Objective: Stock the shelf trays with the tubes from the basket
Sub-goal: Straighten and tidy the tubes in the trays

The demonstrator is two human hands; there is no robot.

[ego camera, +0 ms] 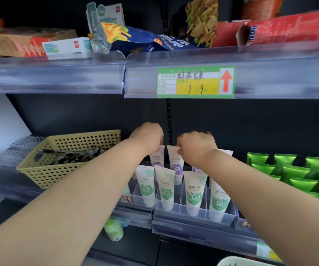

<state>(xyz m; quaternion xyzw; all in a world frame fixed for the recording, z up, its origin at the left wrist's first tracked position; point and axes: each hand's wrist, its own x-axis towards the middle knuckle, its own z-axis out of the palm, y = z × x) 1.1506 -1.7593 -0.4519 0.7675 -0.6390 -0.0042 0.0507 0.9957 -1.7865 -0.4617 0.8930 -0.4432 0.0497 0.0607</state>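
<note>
Broadly, we are facing a dark shelf with a clear front rail. On its left part stands a beige basket with perforated walls, holding dark items we cannot identify. Well to the right lie rows of green packets. Between them sits a clear tray divided into compartments. Its front row holds four green tubes, each standing cap-down in its own compartment, and purple tubes stand in the row behind. At the bottom edge only the rim of a white basket shows. Both forearms reach over the front row. Our left hand is knuckles-up, its fingers curled tightly down over the crimped end of the left purple tube. Our right hand is closed likewise, its thumb pinching the top edge of the middle purple tube. A third purple tube shows just behind the right wrist.
</note>
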